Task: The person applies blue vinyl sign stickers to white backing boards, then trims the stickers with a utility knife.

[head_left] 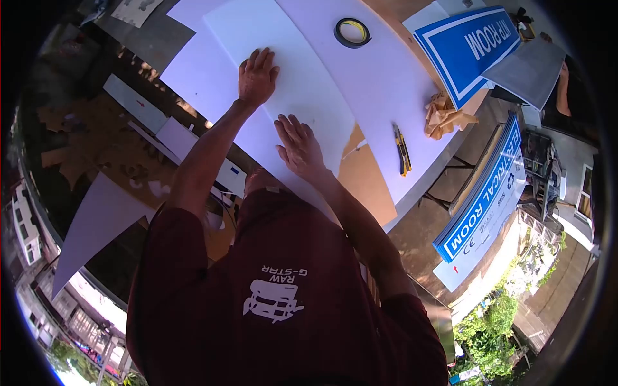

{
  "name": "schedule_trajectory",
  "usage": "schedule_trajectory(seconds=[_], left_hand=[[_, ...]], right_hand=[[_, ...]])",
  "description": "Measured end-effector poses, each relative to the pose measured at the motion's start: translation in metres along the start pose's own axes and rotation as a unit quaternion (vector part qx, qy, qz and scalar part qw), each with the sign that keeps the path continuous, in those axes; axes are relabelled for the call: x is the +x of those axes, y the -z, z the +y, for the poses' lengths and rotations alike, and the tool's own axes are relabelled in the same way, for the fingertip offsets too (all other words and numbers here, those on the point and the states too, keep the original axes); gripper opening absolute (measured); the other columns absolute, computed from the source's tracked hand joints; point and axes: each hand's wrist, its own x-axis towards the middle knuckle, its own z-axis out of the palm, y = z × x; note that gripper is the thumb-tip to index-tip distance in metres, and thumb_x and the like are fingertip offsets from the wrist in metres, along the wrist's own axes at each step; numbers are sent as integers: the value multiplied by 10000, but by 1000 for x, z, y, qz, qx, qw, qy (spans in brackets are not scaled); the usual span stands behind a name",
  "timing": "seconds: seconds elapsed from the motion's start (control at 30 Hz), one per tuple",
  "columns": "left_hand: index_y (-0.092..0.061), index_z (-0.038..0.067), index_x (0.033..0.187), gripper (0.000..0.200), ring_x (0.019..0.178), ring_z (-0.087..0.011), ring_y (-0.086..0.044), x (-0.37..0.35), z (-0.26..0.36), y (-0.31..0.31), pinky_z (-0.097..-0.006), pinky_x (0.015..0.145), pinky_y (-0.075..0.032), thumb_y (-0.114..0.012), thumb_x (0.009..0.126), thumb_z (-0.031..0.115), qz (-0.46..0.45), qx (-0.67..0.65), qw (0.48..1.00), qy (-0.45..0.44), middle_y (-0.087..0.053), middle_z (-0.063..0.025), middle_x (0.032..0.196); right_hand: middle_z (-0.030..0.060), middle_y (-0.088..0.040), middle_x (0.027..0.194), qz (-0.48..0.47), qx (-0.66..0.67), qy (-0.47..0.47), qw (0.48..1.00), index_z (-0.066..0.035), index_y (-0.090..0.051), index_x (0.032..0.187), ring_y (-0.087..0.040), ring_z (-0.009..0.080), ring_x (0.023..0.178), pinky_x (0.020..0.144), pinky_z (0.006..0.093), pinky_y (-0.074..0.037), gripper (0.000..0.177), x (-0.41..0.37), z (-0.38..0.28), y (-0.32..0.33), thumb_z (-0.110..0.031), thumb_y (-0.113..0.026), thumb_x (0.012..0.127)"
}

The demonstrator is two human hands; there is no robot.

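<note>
My left hand (257, 78) lies flat with its fingers stretched out on a pale white sheet (309, 83) on the worktable. Nearer my body, my right hand (300, 145) also rests palm down on that sheet, its fingers extended. Neither hand grips anything. Brown paper (367, 183) shows along the sheet's near right corner, with a torn-looking edge. To the right lies a yellow and black utility knife (402, 151). A roll of dark tape (352, 32) with a yellow inner ring sits on the white surface farther away.
Crumpled brown paper (444, 117) lies at the table's right edge, below a blue sign (476, 55). Blue "ELECTRICAL ROOM" signs (486, 193) are stacked to the right. Another person's arm (562, 90) is beside a grey panel (529, 72). White offcuts (103, 215) lie at left.
</note>
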Motion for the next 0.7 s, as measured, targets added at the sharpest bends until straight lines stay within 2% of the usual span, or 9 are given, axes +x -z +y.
schedule_trajectory(seconds=[0.07,0.1,0.17,0.27,0.3,0.37,0.5,0.6,0.7], left_hand=[[-498,55,1480,544,1477,-418,-371,-14,26,3,-591,1168,-308,-577,1036,357,3,70,997,43,-455,-139,1586],[-445,32,1520,654,1500,-486,-294,-19,29,-2,-632,1201,-240,-522,1045,476,12,68,997,31,-398,-169,1622],[-411,22,1542,688,1525,-473,-247,-23,25,-10,-634,1223,-190,-502,1049,493,-10,69,997,34,-349,-172,1648],[-379,26,1564,711,1550,-452,-195,-24,25,-7,-620,1246,-138,-445,1062,525,-42,82,995,45,-291,-152,1679],[-376,27,1566,713,1555,-446,-185,-24,25,-7,-616,1248,-134,-431,1065,531,-50,90,993,48,-280,-146,1684],[-350,36,1582,727,1567,-422,-154,-21,27,-6,-595,1260,-116,-394,1071,551,-68,106,990,58,-245,-124,1699],[-324,71,1587,703,1568,-401,-167,-20,30,-4,-584,1262,-130,-435,1068,531,-76,124,987,67,-262,-112,1690],[-315,73,1589,705,1573,-389,-154,-19,31,-3,-574,1268,-118,-430,1068,534,-82,131,985,73,-256,-103,1693],[-311,67,1594,712,1575,-391,-146,-20,32,-3,-573,1270,-108,-416,1070,537,-90,133,984,75,-246,-102,1697]], right_hand=[[148,-417,1568,-12,-52,18,998,-26,-462,1507,-400,332,1453,1157,507,-378,656,10,0,-13,-279,-689,946],[146,-403,1585,-14,-65,23,998,-29,-457,1514,-377,331,1473,1185,512,-353,666,14,0,-20,-309,-683,953],[154,-349,1634,-44,-110,36,992,-20,-436,1533,-301,326,1528,1243,509,-288,664,7,1,-28,-350,-632,991],[172,-333,1642,-67,-111,41,991,3,-441,1522,-265,327,1547,1250,502,-278,641,-6,5,-33,-328,-614,1000],[185,-345,1634,-66,-77,44,994,32,-454,1503,-268,337,1548,1254,490,-277,611,-11,6,-30,-270,-601,993],[197,-361,1623,-69,-79,57,993,44,-467,1486,-294,350,1536,1250,487,-286,593,-21,8,-28,-229,-599,976],[234,-428,1559,-61,-31,60,996,69,-486,1447,-385,378,1475,1214,485,-337,554,-41,9,-18,-149,-589,948],[250,-510,1435,-15,25,31,999,72,-516,1388,-492,382,1345,1140,486,-406,503,-41,1,-14,-97,-601,922],[209,-582,1282,-15,91,-3,996,45,-550,1327,-568,352,1172,1028,462,-476,446,-18,-5,4,-37,-612,893]])
